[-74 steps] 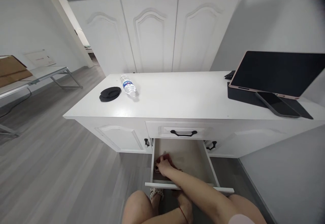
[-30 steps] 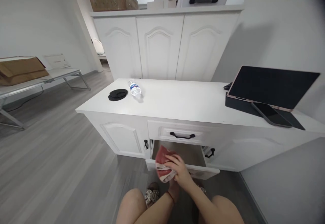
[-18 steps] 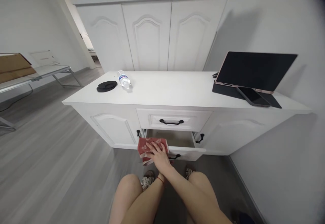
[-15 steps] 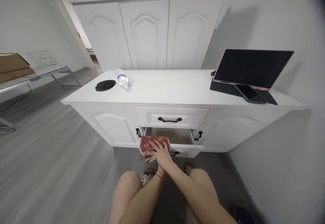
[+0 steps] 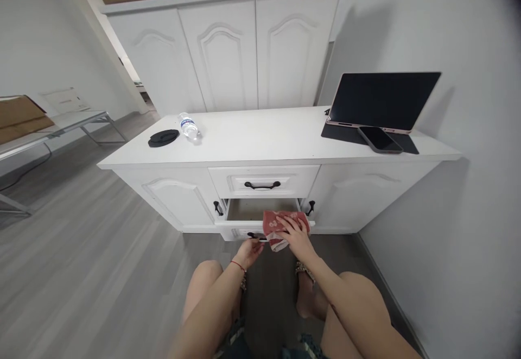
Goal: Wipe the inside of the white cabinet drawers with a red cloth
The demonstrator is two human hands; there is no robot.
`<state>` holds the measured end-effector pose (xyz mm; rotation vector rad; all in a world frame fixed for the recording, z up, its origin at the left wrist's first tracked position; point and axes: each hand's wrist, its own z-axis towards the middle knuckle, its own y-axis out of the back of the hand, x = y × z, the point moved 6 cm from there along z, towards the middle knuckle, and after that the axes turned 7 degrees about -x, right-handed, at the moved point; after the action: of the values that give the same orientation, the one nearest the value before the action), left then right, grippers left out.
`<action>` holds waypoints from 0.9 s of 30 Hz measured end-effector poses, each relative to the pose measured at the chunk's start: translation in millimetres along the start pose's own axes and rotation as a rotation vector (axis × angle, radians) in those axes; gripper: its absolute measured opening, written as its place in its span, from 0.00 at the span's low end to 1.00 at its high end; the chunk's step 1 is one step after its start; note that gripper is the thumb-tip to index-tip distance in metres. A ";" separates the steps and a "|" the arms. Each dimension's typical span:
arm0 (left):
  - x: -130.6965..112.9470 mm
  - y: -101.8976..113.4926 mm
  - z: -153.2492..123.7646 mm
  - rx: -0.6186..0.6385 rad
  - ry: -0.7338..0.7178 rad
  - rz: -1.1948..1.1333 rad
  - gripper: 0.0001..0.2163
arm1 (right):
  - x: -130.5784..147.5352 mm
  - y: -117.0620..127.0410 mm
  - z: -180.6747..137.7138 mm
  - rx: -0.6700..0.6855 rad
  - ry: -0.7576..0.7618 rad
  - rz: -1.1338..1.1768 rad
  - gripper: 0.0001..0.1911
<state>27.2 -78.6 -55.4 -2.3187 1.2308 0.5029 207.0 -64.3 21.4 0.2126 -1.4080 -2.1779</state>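
Note:
The lower drawer (image 5: 238, 233) of the white cabinet is pulled out, its bare inside showing. At its black handle (image 5: 253, 234) is my left hand (image 5: 249, 252), fingers curled around the handle from below. A red patterned cloth (image 5: 272, 223) with a pale edge hangs over the right part of the drawer's front. My right hand (image 5: 298, 238) lies on top of this cloth, fingers spread across it and pressing it against the drawer front. Above, the upper drawer (image 5: 234, 183) is closed.
On the cabinet top (image 5: 252, 136) are a clear water bottle (image 5: 189, 127), a flat black object (image 5: 163, 138), a dark-screened tablet (image 5: 382, 100) and a phone (image 5: 379, 139). A grey wall (image 5: 431, 228) stands close on the right. A cardboard box (image 5: 24, 117) rests on a table at left.
My right hand has slid the cloth from the left to the right along the drawer front. My left hand has come out from under the right and taken the handle. The drawer sits further in.

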 end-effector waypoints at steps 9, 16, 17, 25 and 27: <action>-16.7 6.0 -3.3 0.069 0.135 0.046 0.09 | -0.9 9.6 -15.5 -0.202 -0.421 0.052 0.18; -2.8 7.9 -9.8 0.115 0.068 -0.042 0.12 | -5.3 -24.2 -41.0 -0.533 -0.862 0.237 0.17; -1.8 7.2 -9.4 0.108 0.063 -0.050 0.12 | -5.6 -30.5 -42.8 -0.574 -0.896 0.274 0.17; 4.6 3.5 -5.3 0.105 0.049 -0.083 0.10 | -23.8 -79.9 -64.1 -0.629 -1.232 0.468 0.14; 7.0 4.1 -4.3 0.114 0.042 -0.097 0.10 | -30.0 -89.0 -69.9 -0.621 -1.271 0.508 0.13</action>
<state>27.9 -87.6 -56.5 -2.2896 1.1285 0.3432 229.8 -76.9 -92.8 -1.7821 -0.9619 -2.1276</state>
